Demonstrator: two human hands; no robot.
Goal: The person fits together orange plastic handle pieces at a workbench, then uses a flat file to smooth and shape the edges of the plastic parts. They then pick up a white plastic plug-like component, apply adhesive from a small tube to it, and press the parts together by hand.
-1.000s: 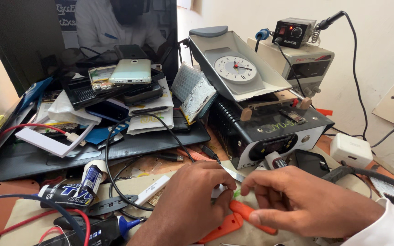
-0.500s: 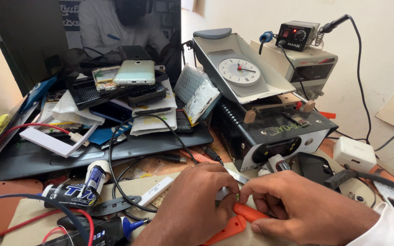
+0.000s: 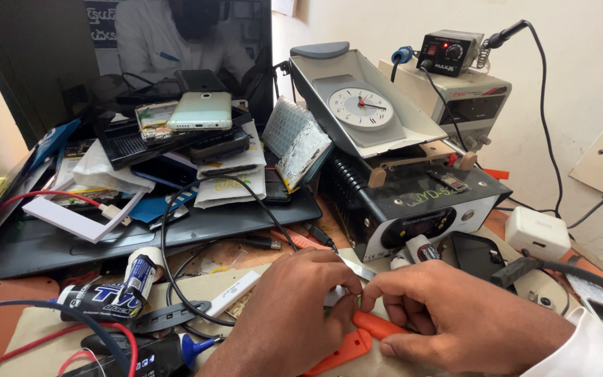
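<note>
My left hand [image 3: 294, 314] and my right hand [image 3: 448, 318] meet fingertip to fingertip low in the head view, pinching a small silvery part [image 3: 340, 297] between them; what it is stays unclear. A thin metal blade [image 3: 354, 267] juts out just above the fingers. Under my right hand lies an orange-handled tool [image 3: 378, 324], and my right thumb rests along it. An orange flat piece [image 3: 340, 352] sits below both hands.
A black heating box [image 3: 413, 209] with a clock [image 3: 361, 108] stands behind the hands. Phones and papers pile on a laptop [image 3: 176, 223] at left. A tube [image 3: 137, 276], cables, a white adapter [image 3: 537, 232] and a soldering station [image 3: 448, 52] crowd the bench.
Both hands stay pinched together on the small part. The view has shifted slightly, and the right hand has slid a little along the orange tool.
</note>
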